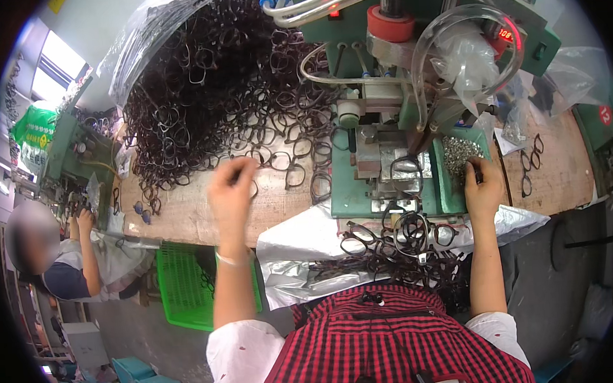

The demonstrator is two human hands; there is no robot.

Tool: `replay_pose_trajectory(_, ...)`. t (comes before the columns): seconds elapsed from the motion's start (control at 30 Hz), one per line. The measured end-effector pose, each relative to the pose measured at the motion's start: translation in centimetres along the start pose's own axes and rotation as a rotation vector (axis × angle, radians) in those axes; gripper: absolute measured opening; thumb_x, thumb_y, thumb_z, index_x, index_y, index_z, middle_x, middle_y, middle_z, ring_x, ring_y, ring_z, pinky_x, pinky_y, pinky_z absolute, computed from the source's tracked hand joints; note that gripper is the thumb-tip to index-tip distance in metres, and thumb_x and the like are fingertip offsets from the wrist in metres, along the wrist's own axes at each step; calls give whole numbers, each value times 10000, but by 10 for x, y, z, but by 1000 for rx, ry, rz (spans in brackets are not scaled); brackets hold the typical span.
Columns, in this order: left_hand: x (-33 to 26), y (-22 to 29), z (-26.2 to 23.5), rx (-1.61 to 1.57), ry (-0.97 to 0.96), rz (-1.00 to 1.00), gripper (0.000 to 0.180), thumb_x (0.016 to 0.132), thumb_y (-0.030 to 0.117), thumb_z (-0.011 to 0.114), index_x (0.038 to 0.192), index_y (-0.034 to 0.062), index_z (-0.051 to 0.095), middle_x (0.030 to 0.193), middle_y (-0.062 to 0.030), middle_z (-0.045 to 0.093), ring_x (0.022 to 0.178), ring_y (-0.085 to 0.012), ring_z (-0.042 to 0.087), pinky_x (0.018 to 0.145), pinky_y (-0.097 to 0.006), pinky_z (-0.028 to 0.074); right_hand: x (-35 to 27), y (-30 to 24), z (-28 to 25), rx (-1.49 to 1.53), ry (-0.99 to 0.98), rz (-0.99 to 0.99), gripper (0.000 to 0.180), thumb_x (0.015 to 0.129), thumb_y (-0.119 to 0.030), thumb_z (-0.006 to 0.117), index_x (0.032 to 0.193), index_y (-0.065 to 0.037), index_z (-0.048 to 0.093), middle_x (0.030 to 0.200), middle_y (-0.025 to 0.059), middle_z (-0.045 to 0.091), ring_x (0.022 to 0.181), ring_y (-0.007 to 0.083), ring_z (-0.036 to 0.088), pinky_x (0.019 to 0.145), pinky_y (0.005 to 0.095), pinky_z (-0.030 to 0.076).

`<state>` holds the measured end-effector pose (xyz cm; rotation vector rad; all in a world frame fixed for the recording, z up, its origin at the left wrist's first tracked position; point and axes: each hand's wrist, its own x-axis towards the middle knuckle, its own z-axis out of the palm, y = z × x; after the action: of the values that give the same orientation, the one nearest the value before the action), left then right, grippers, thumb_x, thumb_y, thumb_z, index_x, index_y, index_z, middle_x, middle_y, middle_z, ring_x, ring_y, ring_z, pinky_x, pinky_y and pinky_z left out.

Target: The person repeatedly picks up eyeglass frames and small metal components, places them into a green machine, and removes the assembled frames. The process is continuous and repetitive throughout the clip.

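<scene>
My left hand [229,195] is over the wooden bench, its fingers closed around a dark eyeglass frame [254,189], most of which the hand hides. More loose frames lie just beyond it. My right hand [484,188] reaches into a green tray at the machine's right side, where a heap of small silvery metal parts [461,153] lies. Its fingers are pinched together at the heap; what they hold is too small to make out. Between the hands, an eyeglass frame [406,167] sits at the machine's metal fixture [381,153].
A large pile of dark eyeglass frames [197,79] fills the back left. The green press [344,51] stands ahead with tubes and hoses. Frames lie on silvery sheeting [289,251] over my lap. A green basket [180,288] is below left; a co-worker [67,259] sits at far left.
</scene>
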<state>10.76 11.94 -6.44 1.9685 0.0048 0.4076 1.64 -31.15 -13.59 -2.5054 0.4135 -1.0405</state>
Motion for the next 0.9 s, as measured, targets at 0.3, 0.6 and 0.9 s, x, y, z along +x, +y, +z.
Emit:
replay_pose_trajectory(0.3, 67, -108, -18, 225, -307, -367, 148, 846, 156, 689, 857, 9, 698, 586, -30, 575, 523, -166, 592, 459, -293, 436, 15, -18, 0, 187, -9, 148, 175, 858, -124, 706, 1006, -38, 739, 946, 135, 727, 868, 265, 696, 801, 359, 529)
replay_pose_trajectory(0.6, 57, -92, 44, -907, -164, -365, 117, 961, 201, 600, 1025, 104, 598, 847, -31, 648, 733, -150, 629, 548, -260, 453, 28, -33, -2, 240, -138, 240, 162, 856, -119, 724, 979, -15, 741, 904, 147, 735, 823, 245, 706, 758, 323, 530)
replay_pose_trajectory(0.9, 6, -51, 36, -1125, -178, -260, 139, 1046, 238, 524, 1124, 124, 539, 997, -87, 616, 831, -206, 561, 713, -316, 466, 3, -64, -61, 643, -244, 416, 134, 819, -59, 720, 946, -23, 742, 926, 110, 731, 820, 209, 695, 759, 314, 530)
